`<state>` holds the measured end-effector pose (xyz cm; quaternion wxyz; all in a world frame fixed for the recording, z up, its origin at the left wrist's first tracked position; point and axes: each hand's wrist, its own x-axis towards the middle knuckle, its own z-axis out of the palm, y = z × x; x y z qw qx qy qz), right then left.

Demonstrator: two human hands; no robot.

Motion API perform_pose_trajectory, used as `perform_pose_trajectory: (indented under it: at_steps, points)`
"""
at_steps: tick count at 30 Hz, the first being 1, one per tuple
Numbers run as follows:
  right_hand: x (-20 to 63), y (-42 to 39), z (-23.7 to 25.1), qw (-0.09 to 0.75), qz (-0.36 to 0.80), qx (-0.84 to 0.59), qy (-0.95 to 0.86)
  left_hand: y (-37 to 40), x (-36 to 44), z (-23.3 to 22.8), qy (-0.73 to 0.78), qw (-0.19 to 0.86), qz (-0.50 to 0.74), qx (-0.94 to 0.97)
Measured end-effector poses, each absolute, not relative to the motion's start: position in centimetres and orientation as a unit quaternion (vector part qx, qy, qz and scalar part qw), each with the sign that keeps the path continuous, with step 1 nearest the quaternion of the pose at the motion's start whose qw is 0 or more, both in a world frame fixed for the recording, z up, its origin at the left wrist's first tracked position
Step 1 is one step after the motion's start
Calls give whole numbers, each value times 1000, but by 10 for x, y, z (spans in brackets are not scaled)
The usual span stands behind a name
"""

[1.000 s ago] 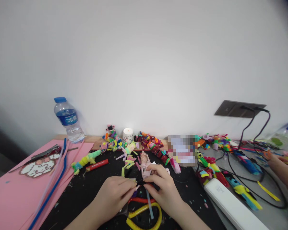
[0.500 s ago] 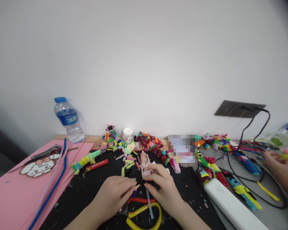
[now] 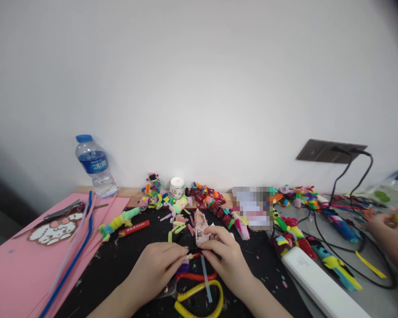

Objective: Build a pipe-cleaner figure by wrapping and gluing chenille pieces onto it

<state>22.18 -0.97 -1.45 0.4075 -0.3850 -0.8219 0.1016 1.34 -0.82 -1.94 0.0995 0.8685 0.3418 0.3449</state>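
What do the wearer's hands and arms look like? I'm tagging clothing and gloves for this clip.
Both are bare: the left hand and right hand wear no gloves, and no rings, watch or bracelet can be seen. The forearms are uncovered down to the bottom edge of the picture, with no sleeve in view. The fingernails look short and unpainted, though they are small in the frame.

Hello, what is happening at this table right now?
A person sits at a cluttered craft table and pinches a small dark pipe cleaner piece between the fingertips of the left hand and the right hand. Red, yellow and pale blue pipe cleaners lie just under the hands. A row of finished pipe cleaner figures stands along the wall, and a water bottle is at far left. Another person's hand handles a small piece at the right edge.
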Motion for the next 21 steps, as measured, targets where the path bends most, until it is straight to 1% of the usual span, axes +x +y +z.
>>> perform_pose_trajectory:
  at_steps: [21]
  points:
    - [222, -10, -16, 405, 133, -393, -815, -9, 12, -22, 349, 146, 336, 863]
